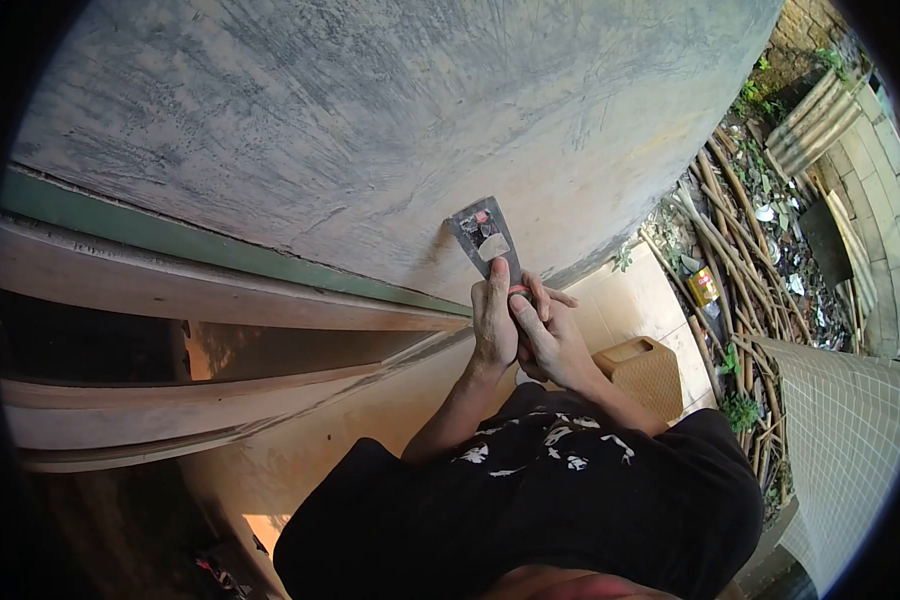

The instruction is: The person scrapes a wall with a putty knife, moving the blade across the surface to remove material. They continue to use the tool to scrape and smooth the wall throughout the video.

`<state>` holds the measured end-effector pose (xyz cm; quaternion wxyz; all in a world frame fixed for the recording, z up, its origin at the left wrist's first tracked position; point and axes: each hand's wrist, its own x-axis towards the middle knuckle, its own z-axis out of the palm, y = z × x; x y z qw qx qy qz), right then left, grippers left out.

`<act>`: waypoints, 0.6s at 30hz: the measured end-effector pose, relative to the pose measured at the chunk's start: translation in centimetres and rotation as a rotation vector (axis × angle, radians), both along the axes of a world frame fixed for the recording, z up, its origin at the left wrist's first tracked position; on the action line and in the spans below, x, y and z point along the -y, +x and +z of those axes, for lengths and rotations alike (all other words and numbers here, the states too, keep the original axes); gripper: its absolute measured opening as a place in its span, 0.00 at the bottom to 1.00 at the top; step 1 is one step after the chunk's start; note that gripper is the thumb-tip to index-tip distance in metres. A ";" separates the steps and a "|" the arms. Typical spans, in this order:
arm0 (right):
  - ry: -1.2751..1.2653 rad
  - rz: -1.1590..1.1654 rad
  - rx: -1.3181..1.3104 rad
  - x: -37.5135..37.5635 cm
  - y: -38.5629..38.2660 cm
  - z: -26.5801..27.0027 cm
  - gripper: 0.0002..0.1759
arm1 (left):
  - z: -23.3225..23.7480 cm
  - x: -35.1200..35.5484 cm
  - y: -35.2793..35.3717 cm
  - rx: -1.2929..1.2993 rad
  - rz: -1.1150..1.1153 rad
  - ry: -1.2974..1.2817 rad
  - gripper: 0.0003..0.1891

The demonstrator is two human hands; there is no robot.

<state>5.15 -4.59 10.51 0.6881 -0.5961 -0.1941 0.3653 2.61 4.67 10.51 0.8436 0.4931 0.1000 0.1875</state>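
Observation:
In front of my chest, close to the wall (pixel 370 130), I hold a flat scraper (pixel 478 222) with a wide dark blade. Reddish marks and a pale patch show on the blade's face. My left hand (pixel 495 322) is closed round its lower end, thumb lying along the blade. Against it, my right hand (pixel 552 340) is closed too, gripping low at the handle, where a bit of red shows between the hands. The fingers overlap, so most of the handle is hidden. The wall surface is grey and whitish with many streaky scratches.
A green-edged window frame (pixel 220 255) with wooden ledges runs along the left. Below on the right stands a tan woven-pattern plastic stool (pixel 642 372) on pale tiles (pixel 635 300). Beyond lie piled bamboo poles (pixel 735 240), litter and a whitish gridded sheet (pixel 845 420).

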 end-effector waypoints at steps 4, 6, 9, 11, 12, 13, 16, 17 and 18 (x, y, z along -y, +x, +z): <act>0.062 -0.084 0.012 -1.3 -0.4 -0.5 0.19 | 0.0 -1.0 -0.2 -0.078 -0.023 0.029 0.30; -0.050 0.005 -0.146 -0.8 0.1 -0.1 0.19 | -0.3 -1.2 0.0 -0.088 -0.003 0.012 0.30; 0.032 -0.043 -0.069 -0.6 -0.5 -0.1 0.19 | 0.3 -0.8 -0.2 -0.078 -0.005 0.003 0.29; 0.050 -0.050 -0.052 -0.5 -0.9 -0.3 0.18 | 0.5 -0.5 -0.4 -0.026 -0.029 -0.037 0.29; 0.070 -0.065 -0.033 -0.6 -0.9 -0.3 0.18 | 0.5 -0.6 -0.2 -0.018 -0.030 -0.035 0.29; 0.088 -0.080 -0.016 -0.7 -1.0 -0.3 0.18 | 0.2 -0.8 -0.2 -0.026 -0.030 -0.035 0.30; 0.023 -0.072 -0.104 -0.7 -0.6 1.2 0.18 | 0.5 -1.0 0.1 -0.045 0.003 -0.013 0.30; 0.010 -0.078 -0.103 -0.3 -0.6 0.9 0.18 | 0.6 -0.7 0.2 -0.069 0.018 0.008 0.30; 0.050 -0.053 -0.074 -0.4 -0.3 0.5 0.19 | 0.9 -0.9 0.4 -0.062 0.007 -0.014 0.30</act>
